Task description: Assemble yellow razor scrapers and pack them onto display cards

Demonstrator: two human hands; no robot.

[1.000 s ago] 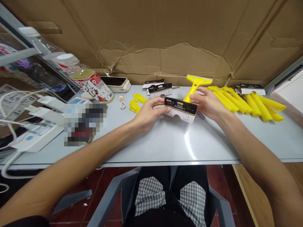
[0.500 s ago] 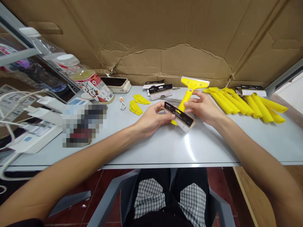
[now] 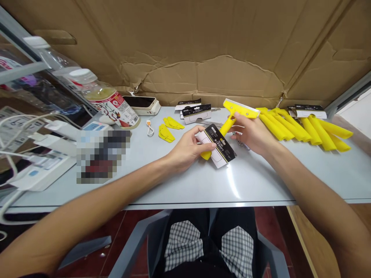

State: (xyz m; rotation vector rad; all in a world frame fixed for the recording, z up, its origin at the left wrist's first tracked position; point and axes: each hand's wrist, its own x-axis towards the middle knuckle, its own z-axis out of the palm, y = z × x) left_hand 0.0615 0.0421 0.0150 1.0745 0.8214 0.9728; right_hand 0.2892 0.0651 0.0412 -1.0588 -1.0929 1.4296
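Note:
A yellow scraper [image 3: 241,109] is held tilted above the table, its wide head up and to the right. A black-and-white header card [image 3: 219,146] lies across its handle. My left hand [image 3: 185,150] is closed on the card and the lower handle, thumb on top of the card. My right hand [image 3: 252,133] grips the scraper just below its head, with the thumb on the head and the other fingers partly hidden behind. Under the right hand, a small patterned item on the table is mostly covered.
Several yellow handles [image 3: 295,127] lie at the right, beside more cards [image 3: 310,111]. Further cards [image 3: 197,112] and flat yellow pieces [image 3: 166,133] lie behind my left hand. At the left stand a drink bottle [image 3: 117,106], a phone [image 3: 142,104] and a power strip [image 3: 43,170] with cables.
My right hand has slid up the scraper to its head. The card has turned and shows more of its face, and the scraper head has dipped slightly to the right.

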